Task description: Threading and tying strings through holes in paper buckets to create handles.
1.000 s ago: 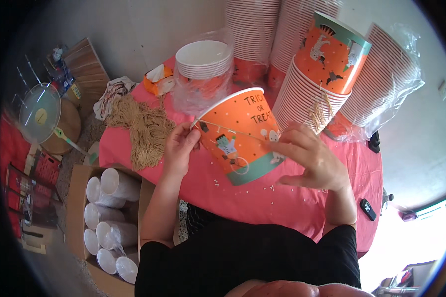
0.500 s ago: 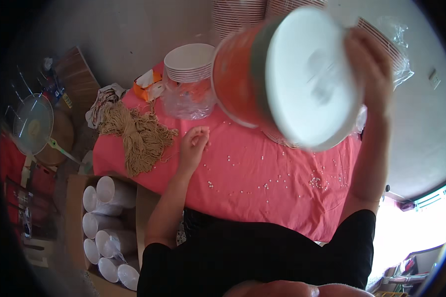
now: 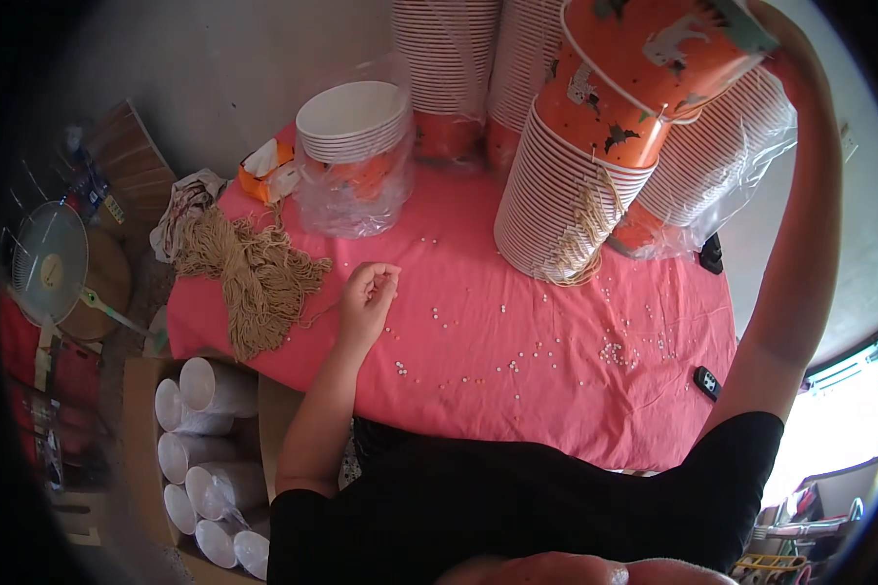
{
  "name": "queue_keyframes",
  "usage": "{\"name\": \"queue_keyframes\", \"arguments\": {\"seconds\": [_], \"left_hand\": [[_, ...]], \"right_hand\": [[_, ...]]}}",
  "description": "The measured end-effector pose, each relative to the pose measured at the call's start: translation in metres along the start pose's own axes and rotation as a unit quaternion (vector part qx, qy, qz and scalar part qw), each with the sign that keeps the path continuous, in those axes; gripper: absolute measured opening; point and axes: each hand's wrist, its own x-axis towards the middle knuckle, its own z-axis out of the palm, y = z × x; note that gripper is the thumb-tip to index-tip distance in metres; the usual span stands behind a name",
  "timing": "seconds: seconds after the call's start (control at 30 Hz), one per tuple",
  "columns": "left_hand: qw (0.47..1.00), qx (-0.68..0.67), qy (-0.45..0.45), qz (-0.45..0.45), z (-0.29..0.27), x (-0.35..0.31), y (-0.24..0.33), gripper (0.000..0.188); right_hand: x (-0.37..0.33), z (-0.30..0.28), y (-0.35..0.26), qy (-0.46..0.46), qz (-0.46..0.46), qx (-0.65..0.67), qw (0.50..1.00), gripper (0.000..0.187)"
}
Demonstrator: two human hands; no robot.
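We note the table (image 3: 517, 390) first, draped in a pink cloth, with everything bulky pushed to its far side so the near half stays free as a working surface. Tall stacks of paper buckets (image 3: 566, 195) lean there, nested to save room, some in clear plastic wrap; thin string handles hang loose down the front stack. Our right arm is raised high along the right edge, setting an orange printed bucket (image 3: 644, 68) mouth-down onto the top of the leaning stack; the right hand (image 3: 785, 44) sits at the frame's rim, apparently gripping the bucket's base, though we cannot tell how the fingers close. A shorter stack of white-lined bowls (image 3: 353, 122) stands in a plastic bag at centre left. A bundle of tan twine (image 3: 249, 273) lies just left of the working area, within easy reach. Our left hand (image 3: 369, 297) rests on the cloth, fingers curled in narrowly, thumb meeting forefinger as if pinching something small; what it holds is too fine to make out. Small pale beads (image 3: 615, 353) lie scattered across the cloth. Left of the table, a cardboard box holds rolls of white cups (image 3: 205, 429).
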Motion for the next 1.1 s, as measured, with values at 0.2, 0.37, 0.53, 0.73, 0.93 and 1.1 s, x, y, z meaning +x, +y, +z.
{"name": "queue_keyframes", "arguments": {"seconds": [0.2, 0.37, 0.53, 0.73, 0.93, 1.1], "left_hand": [[1.000, 0.015, 0.008, -0.009, -0.001, -0.002, -0.001, 0.011], [1.000, 0.018, -0.003, -0.005, 0.000, -0.003, 0.002, 0.011], [1.000, 0.023, -0.004, 0.000, 0.002, -0.002, 0.002, 0.010], [0.999, 0.049, -0.005, 0.019, 0.005, -0.002, 0.004, 0.009], [0.997, 0.073, -0.002, 0.038, 0.004, -0.004, 0.004, 0.010], [0.996, 0.086, -0.005, 0.013, 0.004, -0.004, 0.005, 0.009]], "right_hand": [[-0.013, 0.073, -0.020, -0.022, 0.064, -0.148, 0.987, 0.024], [-0.015, 0.085, -0.024, -0.065, 0.144, -0.224, 0.962, 0.023], [-0.007, 0.090, -0.004, -0.167, 0.151, -0.385, 0.895, 0.021], [-0.023, 0.095, 0.008, -0.085, 0.148, -0.330, 0.928, 0.028], [-0.021, 0.095, 0.012, -0.124, 0.130, -0.358, 0.916, 0.032], [-0.017, 0.088, 0.034, -0.039, -0.023, -0.509, 0.859, 0.031]]}}
